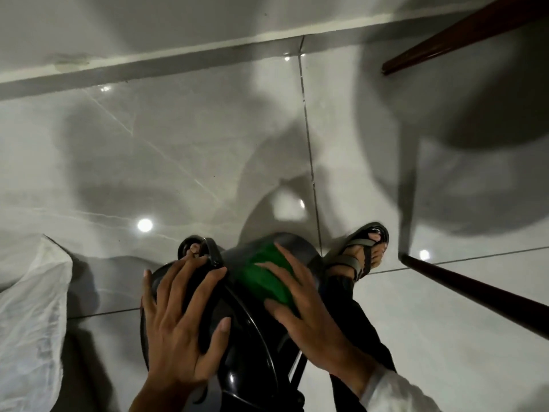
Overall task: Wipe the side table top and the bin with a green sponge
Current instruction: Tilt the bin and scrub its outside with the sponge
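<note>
A black plastic bin [246, 337] lies tipped between my feet at the bottom centre of the view. My left hand [181, 316] rests flat on the bin's left side with its fingers spread, steadying it. My right hand [300, 304] presses a green sponge [267, 275] against the bin's upper side, fingers laid over the sponge. The dark wooden legs of the side table [463, 34] show at the right; its top is out of view.
Glossy grey floor tiles [178, 159] fill the view, with a skirting board along the far wall. A white plastic bag [32, 307] lies at the left. My sandalled feet [365, 251] stand beside the bin. A second dark table leg [481, 289] crosses the lower right.
</note>
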Action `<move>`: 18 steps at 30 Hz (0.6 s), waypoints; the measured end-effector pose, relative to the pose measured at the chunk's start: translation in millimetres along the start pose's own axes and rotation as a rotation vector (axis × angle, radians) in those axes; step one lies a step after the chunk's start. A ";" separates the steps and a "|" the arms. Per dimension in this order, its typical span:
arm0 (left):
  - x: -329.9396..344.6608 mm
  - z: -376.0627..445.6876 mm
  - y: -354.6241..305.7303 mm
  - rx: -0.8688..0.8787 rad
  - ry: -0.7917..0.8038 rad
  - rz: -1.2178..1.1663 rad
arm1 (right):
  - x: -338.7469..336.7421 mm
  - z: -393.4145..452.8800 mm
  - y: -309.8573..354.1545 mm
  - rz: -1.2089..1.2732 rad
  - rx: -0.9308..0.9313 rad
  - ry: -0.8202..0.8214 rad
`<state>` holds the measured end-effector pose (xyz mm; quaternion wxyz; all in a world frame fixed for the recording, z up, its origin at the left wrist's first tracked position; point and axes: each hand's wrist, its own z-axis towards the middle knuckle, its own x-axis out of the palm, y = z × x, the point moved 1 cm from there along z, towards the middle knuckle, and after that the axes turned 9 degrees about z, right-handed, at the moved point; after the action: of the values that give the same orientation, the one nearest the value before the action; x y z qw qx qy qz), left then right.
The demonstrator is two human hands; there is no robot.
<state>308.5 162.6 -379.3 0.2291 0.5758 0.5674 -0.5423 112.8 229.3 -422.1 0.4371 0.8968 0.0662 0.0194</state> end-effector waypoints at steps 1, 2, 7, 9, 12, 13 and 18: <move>-0.8 3.1 -0.6 0.006 -0.001 -0.001 | -7.9 -4.0 -16.0 0.012 0.032 -0.040; -1.2 5.6 -1.3 0.006 -0.002 -0.007 | -16.9 2.1 -34.4 0.015 0.083 -0.102; -1.1 13.1 -3.4 0.023 -0.016 -0.047 | -50.3 82.6 -92.6 0.103 0.580 -0.365; -3.1 14.8 5.4 0.013 -0.011 -0.032 | -43.7 86.1 -84.1 0.067 0.577 -0.324; -6.3 22.4 12.8 0.013 -0.004 -0.003 | -25.2 49.0 -34.1 0.181 0.327 -0.208; -6.8 26.6 11.0 0.015 0.003 -0.004 | -20.7 28.7 -13.7 0.238 0.249 -0.156; -17.2 53.2 -5.4 0.038 0.003 0.018 | -24.9 -22.4 28.0 0.398 0.093 -0.147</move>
<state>288.2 110.1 -378.5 0.2224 0.5858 0.5522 -0.5500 88.8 226.4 -385.7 0.3867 0.9102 -0.1437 0.0367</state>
